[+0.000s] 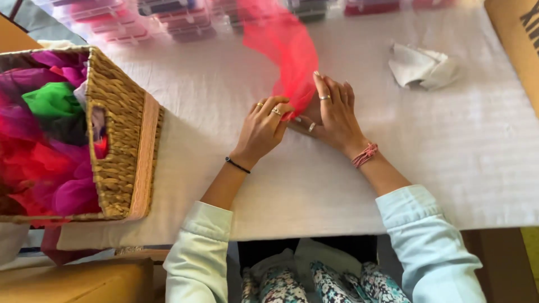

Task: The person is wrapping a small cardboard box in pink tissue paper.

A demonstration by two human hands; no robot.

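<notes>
A sheer red fabric piece (pixel 283 47) rises in a blur from between my two hands over the white table cover (pixel 460 157). My left hand (pixel 263 130) pinches the fabric's lower end with curled fingers. My right hand (pixel 332 115) holds the same end from the right, fingers stretched upward against the cloth. Both hands wear rings. A black band circles my left wrist and a pink cord bracelet my right.
A woven basket (pixel 120 157) full of pink, red, green and purple sheer fabric stands at the left. A crumpled white cloth (pixel 422 66) lies at the back right. Clear plastic boxes (pixel 185 19) line the far edge. Cardboard (pixel 516 39) rises at the right.
</notes>
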